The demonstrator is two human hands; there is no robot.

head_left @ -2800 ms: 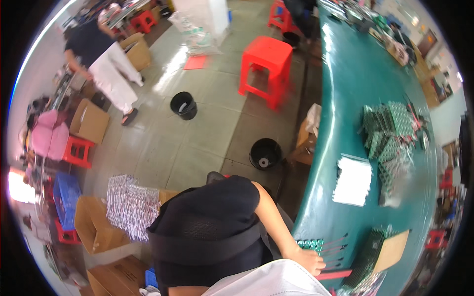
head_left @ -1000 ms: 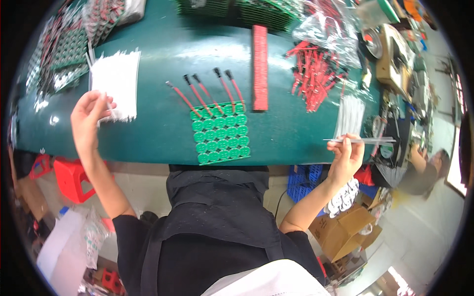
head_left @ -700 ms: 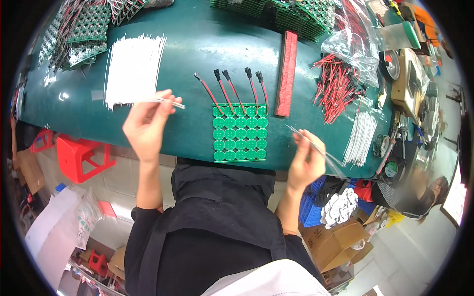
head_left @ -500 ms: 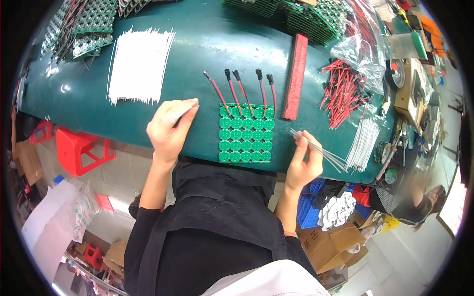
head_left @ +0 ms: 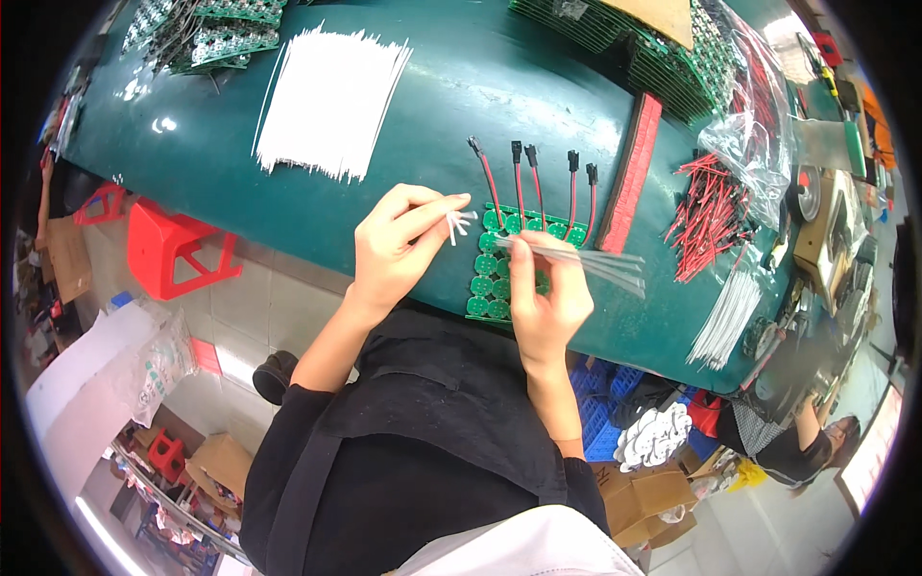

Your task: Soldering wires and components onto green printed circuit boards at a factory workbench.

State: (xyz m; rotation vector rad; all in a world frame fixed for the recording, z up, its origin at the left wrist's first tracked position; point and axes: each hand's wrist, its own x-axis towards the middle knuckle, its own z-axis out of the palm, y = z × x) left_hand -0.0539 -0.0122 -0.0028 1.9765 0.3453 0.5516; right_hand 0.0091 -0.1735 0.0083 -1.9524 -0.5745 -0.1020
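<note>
My left hand [head_left: 399, 245] pinches several short white wire ends [head_left: 460, 226] that poke out from its fingertips. Facing it, my right hand [head_left: 549, 293] holds a small bundle of thin grey-white wires [head_left: 605, 266] between thumb and fingers, their tails pointing right. The two hands are close together but apart. Partly under my right hand lies a green circuit board panel [head_left: 488, 287] of round boards. Several red-and-black leads with black connectors [head_left: 517, 154] run from its far edge.
A stack of white wires [head_left: 331, 106] lies at the far left of the table [head_left: 211, 163]. Right of the panel are a long red block [head_left: 631, 173], a pile of red-black leads [head_left: 709, 216] and grey-white wires [head_left: 727, 319]. Board stacks [head_left: 672, 67] stand at the back.
My right hand has come left, bringing its wires over the panel toward my left hand. White wire ends now show clearly at my left fingertips. The whole view has shifted.
</note>
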